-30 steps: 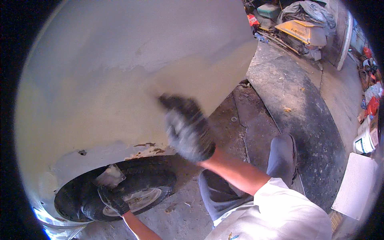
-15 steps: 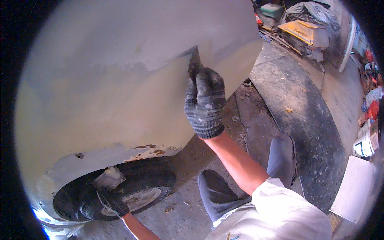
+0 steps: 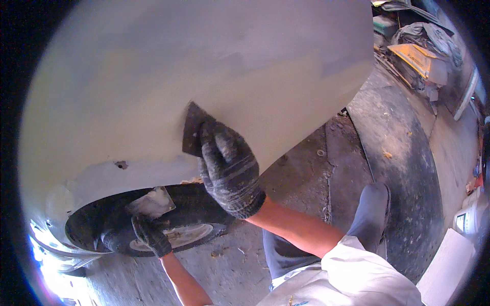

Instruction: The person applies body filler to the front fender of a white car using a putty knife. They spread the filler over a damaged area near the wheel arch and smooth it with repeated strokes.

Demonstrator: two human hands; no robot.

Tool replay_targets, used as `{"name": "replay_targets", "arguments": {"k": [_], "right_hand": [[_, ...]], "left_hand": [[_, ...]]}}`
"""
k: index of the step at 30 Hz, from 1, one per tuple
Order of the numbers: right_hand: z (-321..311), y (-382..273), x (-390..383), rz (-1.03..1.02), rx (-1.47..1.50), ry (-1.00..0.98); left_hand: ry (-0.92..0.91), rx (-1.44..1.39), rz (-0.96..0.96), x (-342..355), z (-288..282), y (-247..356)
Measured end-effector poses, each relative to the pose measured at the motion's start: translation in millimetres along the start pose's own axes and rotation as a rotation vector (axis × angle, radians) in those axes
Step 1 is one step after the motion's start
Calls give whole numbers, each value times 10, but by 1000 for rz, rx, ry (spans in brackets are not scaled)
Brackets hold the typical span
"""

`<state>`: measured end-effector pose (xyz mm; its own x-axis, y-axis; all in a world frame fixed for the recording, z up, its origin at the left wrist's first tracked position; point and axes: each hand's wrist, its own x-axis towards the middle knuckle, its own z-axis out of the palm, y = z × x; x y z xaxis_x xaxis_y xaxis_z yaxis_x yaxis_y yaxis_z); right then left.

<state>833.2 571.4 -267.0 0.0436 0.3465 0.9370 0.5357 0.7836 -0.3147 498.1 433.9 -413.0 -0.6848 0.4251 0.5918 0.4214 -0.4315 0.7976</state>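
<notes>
In my gloved right hand (image 3: 229, 171) is a dark, flat putty spreader (image 3: 192, 133). Its blade lies against or very close to the grey and yellowish car body panel (image 3: 122, 122), above the wheel arch. My left hand (image 3: 151, 235), also in a dark knit glove, grips a flat putty plate (image 3: 164, 198) with whitish paste on it. That plate is in front of the tire (image 3: 191, 200), low and to the left of my right hand. A small rusty hole (image 3: 121, 164) shows in the panel above the arch.
A dark mat (image 3: 408, 178) covers the floor on the right. Beyond it lie a yellow-edged box (image 3: 416, 58) and heaped cloth (image 3: 429, 38). At the right edge are a white bucket (image 3: 468, 217) and a white board (image 3: 446, 268). My bent knees are close below the panel.
My right hand has come down and left across the panel with the spreader, whose blade now shows broader. My left hand still holds the plate by the tire. The whole view has shifted somewhat.
</notes>
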Motion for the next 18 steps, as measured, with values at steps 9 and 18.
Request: {"name": "replay_targets", "arguments": {"k": [9, 18], "right_hand": [[-49, -290, -318, -188, -131, -245], [-783, -151, -378, 196, 693, -320]], "left_hand": [[-11, 452, 226, -338, -199, 281], [-216, -359, -423, -1218, 691, 1497]]}}
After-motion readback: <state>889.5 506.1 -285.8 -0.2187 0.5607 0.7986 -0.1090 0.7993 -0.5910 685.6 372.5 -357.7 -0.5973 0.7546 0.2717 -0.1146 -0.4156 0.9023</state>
